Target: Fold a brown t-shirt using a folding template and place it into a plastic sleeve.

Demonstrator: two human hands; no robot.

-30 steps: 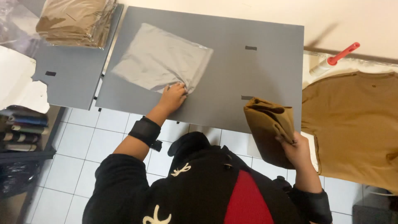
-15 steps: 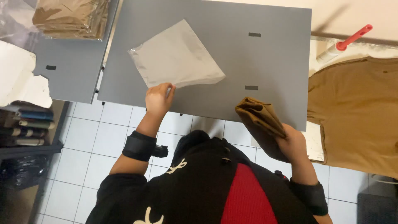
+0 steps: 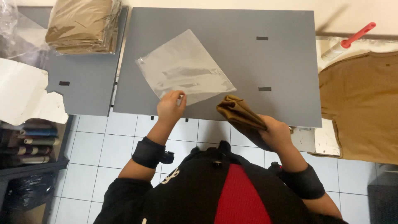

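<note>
A clear plastic bag (image 3: 184, 70) lies tilted on the grey table (image 3: 257, 62). My left hand (image 3: 171, 108) pinches the bag's near corner at the table's front edge. My right hand (image 3: 274, 132) grips a folded brown garment (image 3: 240, 116), held over the front edge just right of the bag, its folded end close to the bag's lower right corner. Both wrists wear black bands.
A stack of bagged brown garments (image 3: 83, 25) sits on a second grey table (image 3: 87, 87) at the left. Brown fabric (image 3: 365, 103) is spread at the right, with a red-handled tool (image 3: 350, 41) above it. Torn white paper (image 3: 25, 97) and shelves stand far left.
The bag has turned and slid toward the table's middle under my left hand. My right hand has brought the folded garment leftward, close to the bag.
</note>
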